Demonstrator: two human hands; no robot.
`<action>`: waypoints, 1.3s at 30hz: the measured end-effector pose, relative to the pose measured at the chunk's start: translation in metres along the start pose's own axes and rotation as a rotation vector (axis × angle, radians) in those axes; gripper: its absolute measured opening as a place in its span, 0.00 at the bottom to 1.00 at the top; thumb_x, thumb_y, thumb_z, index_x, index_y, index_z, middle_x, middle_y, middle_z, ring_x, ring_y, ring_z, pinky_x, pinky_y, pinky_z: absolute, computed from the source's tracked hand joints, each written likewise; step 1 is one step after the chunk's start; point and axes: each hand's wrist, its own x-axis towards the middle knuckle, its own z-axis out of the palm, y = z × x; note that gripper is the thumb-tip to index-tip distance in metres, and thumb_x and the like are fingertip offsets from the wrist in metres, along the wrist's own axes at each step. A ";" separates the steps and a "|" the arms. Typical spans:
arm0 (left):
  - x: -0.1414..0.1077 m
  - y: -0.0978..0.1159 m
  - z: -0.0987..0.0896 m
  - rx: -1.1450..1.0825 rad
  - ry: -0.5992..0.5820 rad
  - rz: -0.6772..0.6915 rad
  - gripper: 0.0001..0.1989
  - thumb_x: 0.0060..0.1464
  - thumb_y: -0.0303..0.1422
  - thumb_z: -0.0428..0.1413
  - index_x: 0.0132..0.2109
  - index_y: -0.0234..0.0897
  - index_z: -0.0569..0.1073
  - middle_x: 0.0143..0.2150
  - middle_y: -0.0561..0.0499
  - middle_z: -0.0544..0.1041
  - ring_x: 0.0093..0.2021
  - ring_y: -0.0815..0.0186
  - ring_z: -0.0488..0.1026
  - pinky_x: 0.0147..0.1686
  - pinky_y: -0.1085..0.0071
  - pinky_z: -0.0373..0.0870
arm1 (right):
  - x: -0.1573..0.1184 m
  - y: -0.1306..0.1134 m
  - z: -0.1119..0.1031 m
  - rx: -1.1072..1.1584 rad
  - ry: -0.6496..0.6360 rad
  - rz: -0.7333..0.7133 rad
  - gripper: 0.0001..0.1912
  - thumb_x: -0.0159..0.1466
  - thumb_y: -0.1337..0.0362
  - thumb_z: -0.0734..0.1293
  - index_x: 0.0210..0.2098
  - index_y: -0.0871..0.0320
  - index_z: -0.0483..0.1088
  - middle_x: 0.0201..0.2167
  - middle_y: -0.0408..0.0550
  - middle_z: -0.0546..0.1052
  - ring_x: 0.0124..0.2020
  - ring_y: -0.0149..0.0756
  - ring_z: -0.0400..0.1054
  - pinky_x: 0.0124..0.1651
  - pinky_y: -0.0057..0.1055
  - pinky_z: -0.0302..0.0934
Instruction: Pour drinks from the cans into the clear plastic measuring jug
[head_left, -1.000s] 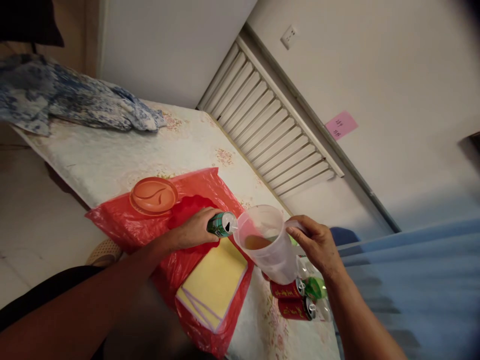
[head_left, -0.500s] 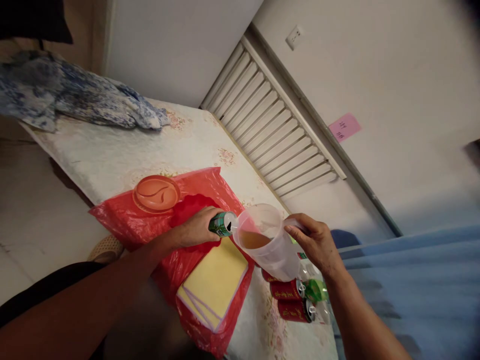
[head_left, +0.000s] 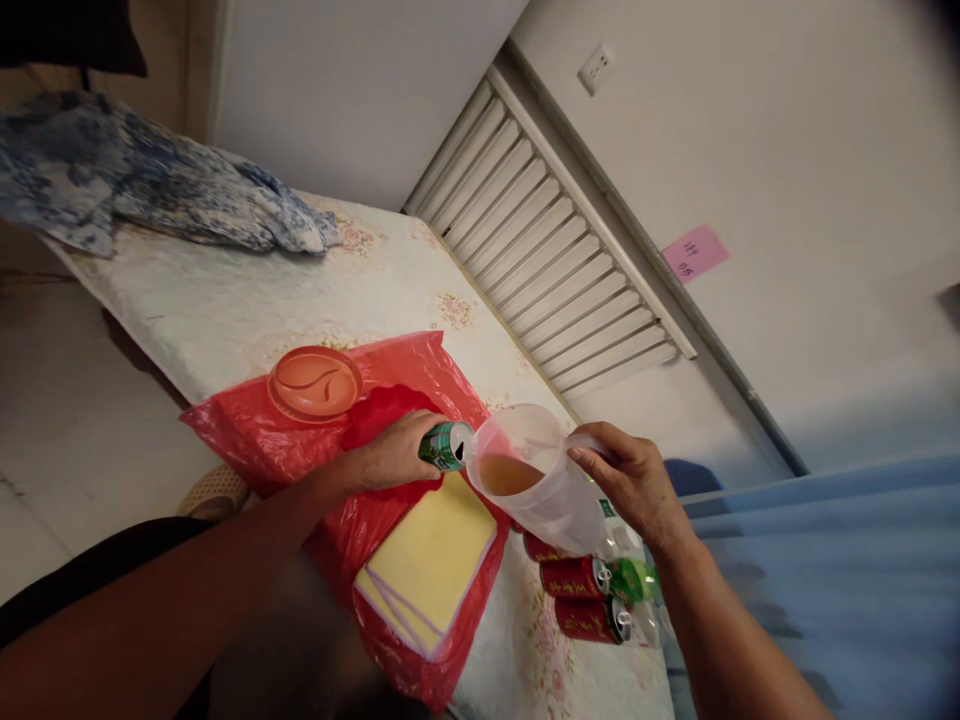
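My left hand (head_left: pixel 399 450) is wrapped round a green drink can (head_left: pixel 444 446), tipped so its opened top meets the rim of a translucent plastic pitcher (head_left: pixel 570 505). Brownish liquid (head_left: pixel 510 475) lies in the tilted pitcher. Its handle is gripped by my right hand (head_left: pixel 626 480). Beneath the can is a red scalloped dish (head_left: pixel 382 405), partly covered by my left hand. A folded yellow cloth (head_left: pixel 431 565) lies close by on a red plastic bag (head_left: pixel 300 445). Whether liquid is flowing from the can is hard to make out.
Several red cans (head_left: pixel 589 619) and a clear bottle with a green label (head_left: pixel 634 580) stand right of the pitcher. An orange round lid (head_left: pixel 316 383) rests on the bag. A blue-white patterned cloth (head_left: pixel 202 200) drapes over the table's (head_left: pixel 390 290) far left. A radiator (head_left: pixel 555 240) borders the table.
Hands, can and pitcher hold nearly the same pose. The pitcher has tilted very slightly, and the whole view has shifted a little.
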 end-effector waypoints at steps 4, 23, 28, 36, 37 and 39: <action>0.000 -0.001 0.001 0.010 0.004 0.002 0.29 0.40 0.29 0.64 0.53 0.43 0.74 0.52 0.49 0.77 0.57 0.51 0.70 0.56 0.60 0.68 | 0.001 0.001 0.001 -0.017 -0.003 -0.018 0.14 0.64 0.52 0.69 0.35 0.58 0.76 0.28 0.45 0.77 0.27 0.35 0.69 0.31 0.29 0.62; 0.000 -0.005 0.000 0.040 0.004 0.019 0.28 0.40 0.29 0.64 0.52 0.43 0.74 0.53 0.49 0.78 0.58 0.52 0.70 0.57 0.60 0.66 | 0.005 -0.004 0.002 -0.062 -0.014 -0.035 0.15 0.64 0.51 0.69 0.35 0.57 0.77 0.26 0.45 0.77 0.25 0.34 0.68 0.28 0.28 0.62; 0.000 -0.003 -0.001 0.045 -0.003 0.006 0.27 0.40 0.29 0.64 0.51 0.43 0.74 0.53 0.49 0.77 0.57 0.52 0.71 0.57 0.59 0.66 | 0.005 -0.002 0.002 -0.064 -0.021 -0.041 0.15 0.65 0.51 0.68 0.36 0.58 0.77 0.27 0.45 0.77 0.26 0.34 0.68 0.30 0.28 0.63; 0.001 -0.005 0.000 0.039 -0.009 0.026 0.27 0.41 0.30 0.64 0.52 0.43 0.74 0.53 0.49 0.77 0.56 0.51 0.71 0.56 0.59 0.67 | 0.005 -0.002 0.001 -0.075 -0.033 -0.051 0.16 0.65 0.51 0.68 0.37 0.58 0.77 0.26 0.45 0.76 0.26 0.33 0.67 0.30 0.28 0.62; 0.001 -0.005 0.000 0.039 -0.010 0.029 0.27 0.40 0.30 0.64 0.51 0.43 0.75 0.52 0.49 0.77 0.56 0.51 0.71 0.56 0.59 0.67 | 0.005 -0.002 0.001 -0.073 -0.036 -0.053 0.16 0.65 0.51 0.68 0.37 0.58 0.77 0.26 0.44 0.76 0.26 0.33 0.67 0.30 0.28 0.62; 0.001 -0.004 -0.001 0.040 -0.012 0.028 0.26 0.40 0.29 0.64 0.51 0.42 0.75 0.52 0.48 0.78 0.56 0.51 0.71 0.55 0.59 0.68 | 0.006 -0.003 0.001 -0.067 -0.039 -0.053 0.16 0.65 0.51 0.68 0.37 0.58 0.77 0.26 0.44 0.76 0.26 0.33 0.67 0.29 0.28 0.61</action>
